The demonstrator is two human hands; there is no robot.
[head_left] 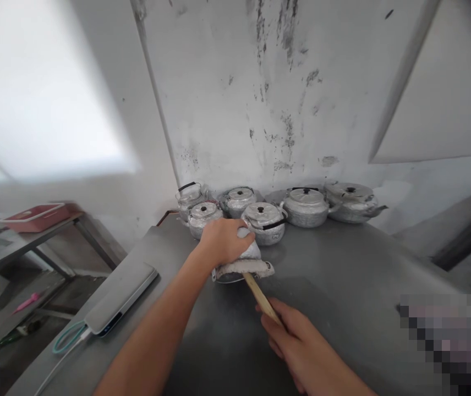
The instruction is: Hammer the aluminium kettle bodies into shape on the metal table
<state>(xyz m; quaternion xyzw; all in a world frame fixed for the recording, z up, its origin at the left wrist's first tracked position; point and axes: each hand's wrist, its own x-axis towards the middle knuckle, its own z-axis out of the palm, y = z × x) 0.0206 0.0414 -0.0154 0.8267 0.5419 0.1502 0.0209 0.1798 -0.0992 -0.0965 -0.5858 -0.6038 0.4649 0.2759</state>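
Note:
Near the middle of the table, my left hand is closed over a small silver metal kettle, which looks tilted on its side. My right hand wraps round the wooden handle of a brush. The brush's wide, off-white fuzzy head lies against the near side of the kettle, at what looks like its rim. Whether the bristles reach inside is hidden. Just behind my left hand stand a lidded kettle with a black handle and a smaller lidded kettle.
More silver kettles line the grey table along the stained wall. A grey power bank with a plugged-in cable lies at the left edge. Further left, a red tray rests on another table. A pixelated patch covers the lower right.

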